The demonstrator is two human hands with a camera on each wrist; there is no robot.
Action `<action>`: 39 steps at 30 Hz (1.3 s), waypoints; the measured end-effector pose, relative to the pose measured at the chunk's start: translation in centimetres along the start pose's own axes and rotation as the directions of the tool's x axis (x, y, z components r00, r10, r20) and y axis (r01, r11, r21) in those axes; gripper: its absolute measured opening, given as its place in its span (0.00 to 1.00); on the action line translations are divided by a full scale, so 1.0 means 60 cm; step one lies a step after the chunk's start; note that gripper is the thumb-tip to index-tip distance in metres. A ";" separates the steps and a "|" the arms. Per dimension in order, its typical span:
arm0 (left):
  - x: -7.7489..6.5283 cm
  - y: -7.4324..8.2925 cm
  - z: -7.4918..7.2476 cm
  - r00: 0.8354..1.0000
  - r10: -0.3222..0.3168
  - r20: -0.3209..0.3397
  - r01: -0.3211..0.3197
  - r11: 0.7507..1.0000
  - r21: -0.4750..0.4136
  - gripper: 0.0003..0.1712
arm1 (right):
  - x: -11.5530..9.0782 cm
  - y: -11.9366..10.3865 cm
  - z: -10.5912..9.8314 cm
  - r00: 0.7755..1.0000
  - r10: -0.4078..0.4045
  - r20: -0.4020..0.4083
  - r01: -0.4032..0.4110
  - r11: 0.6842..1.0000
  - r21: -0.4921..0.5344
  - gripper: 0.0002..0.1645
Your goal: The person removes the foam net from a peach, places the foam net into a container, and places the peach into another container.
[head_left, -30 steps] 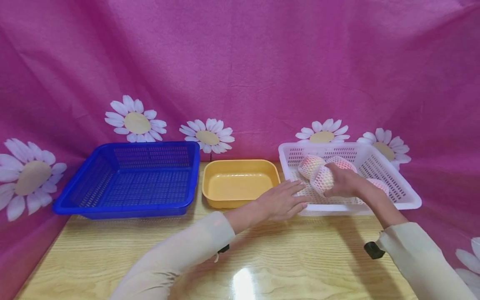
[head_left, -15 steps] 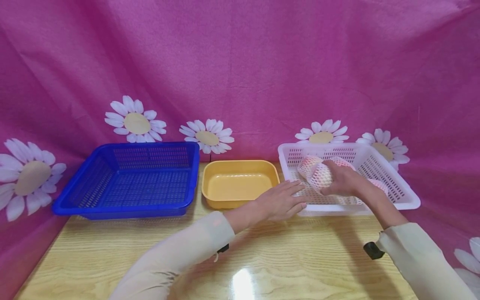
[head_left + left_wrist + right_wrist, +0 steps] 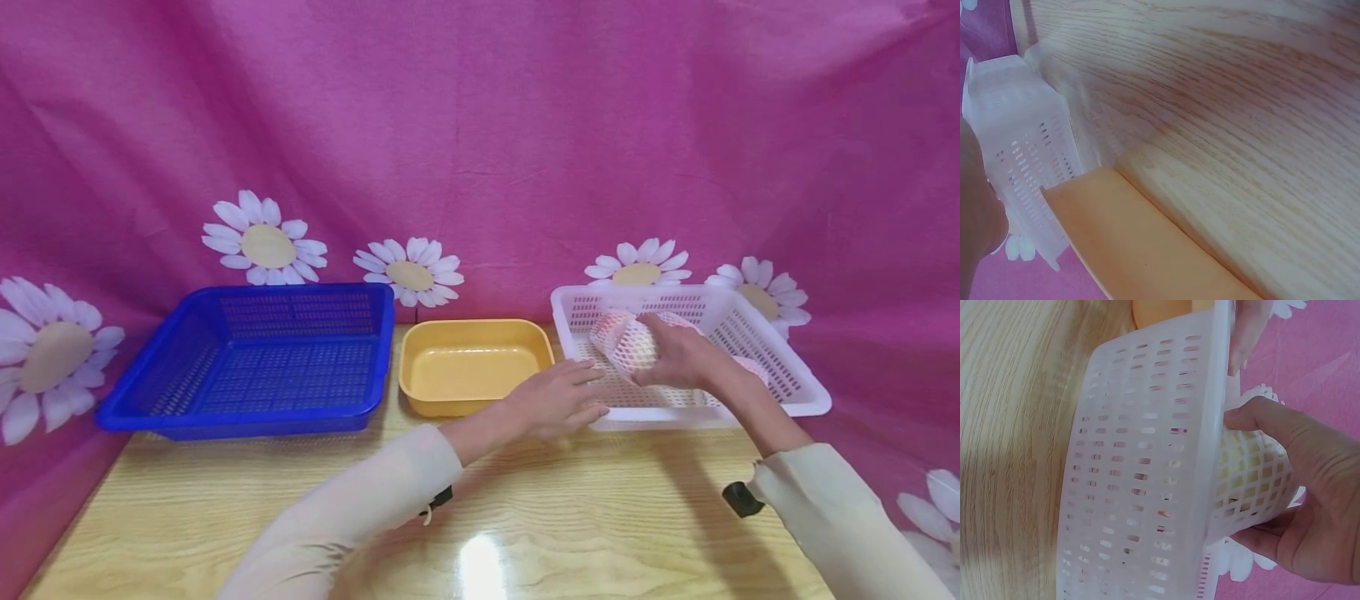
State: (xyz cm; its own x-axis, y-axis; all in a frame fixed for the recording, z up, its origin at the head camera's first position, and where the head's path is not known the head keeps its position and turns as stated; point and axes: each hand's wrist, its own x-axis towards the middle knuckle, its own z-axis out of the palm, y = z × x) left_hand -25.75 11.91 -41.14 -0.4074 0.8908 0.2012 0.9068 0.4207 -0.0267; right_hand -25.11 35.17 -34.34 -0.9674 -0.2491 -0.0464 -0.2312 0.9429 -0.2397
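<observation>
My right hand (image 3: 681,357) reaches into the white basket (image 3: 806,402) and grips a round fruit in a white foam net (image 3: 633,348). The right wrist view shows thumb and fingers around this fruit (image 3: 1250,472), pale yellow through the mesh; its exact kind is hidden by the net. Other netted fruits lie in the basket: a pinkish one (image 3: 609,325) just behind the held one, one partly behind the hand, and one at the right (image 3: 752,368). My left hand (image 3: 558,398) lies with extended fingers at the basket's near left corner, holding nothing.
A yellow tray (image 3: 420,398) stands beside the white basket, partly behind my left forearm. Further left is a blue basket (image 3: 247,423). All stand on a wooden table (image 3: 585,517), with a pink flowered cloth (image 3: 480,150) behind.
My right hand has shifted slightly left and up with the netted fruit, which now overlaps more of the fruit behind it. The left hand stays at the basket's corner. The head view drifts slightly.
</observation>
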 end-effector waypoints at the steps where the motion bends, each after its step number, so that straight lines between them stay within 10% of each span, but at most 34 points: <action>1: -0.002 -0.001 0.000 1.000 0.002 -0.024 -0.002 1.000 -0.010 0.27 | 0.000 -0.002 0.000 1.000 -0.001 -0.001 0.001 1.000 0.001 0.55; 18: -0.033 -0.023 -0.012 0.947 -0.032 -0.320 0.019 0.999 -0.043 0.30 | 0.002 -0.027 -0.003 0.999 -0.036 -0.037 0.035 0.999 -0.011 0.56; 32: -0.053 -0.037 -0.026 0.936 -0.101 -0.337 0.075 0.993 -0.091 0.34 | 0.009 -0.067 -0.002 0.991 -0.116 -0.064 0.115 0.993 -0.020 0.53; 39: -0.056 -0.043 -0.032 0.898 -0.075 -0.434 0.047 0.996 -0.073 0.38 | 0.015 -0.084 -0.004 0.987 -0.140 -0.073 0.139 0.990 -0.018 0.53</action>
State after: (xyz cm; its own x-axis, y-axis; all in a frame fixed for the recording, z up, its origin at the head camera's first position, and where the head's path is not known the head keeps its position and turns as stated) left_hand -26.50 7.53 -39.84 -0.3864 0.6938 0.6077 0.8920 0.4487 0.0549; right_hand -24.83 30.27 -32.94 -0.9304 -0.3620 0.0583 -0.3655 0.9030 -0.2260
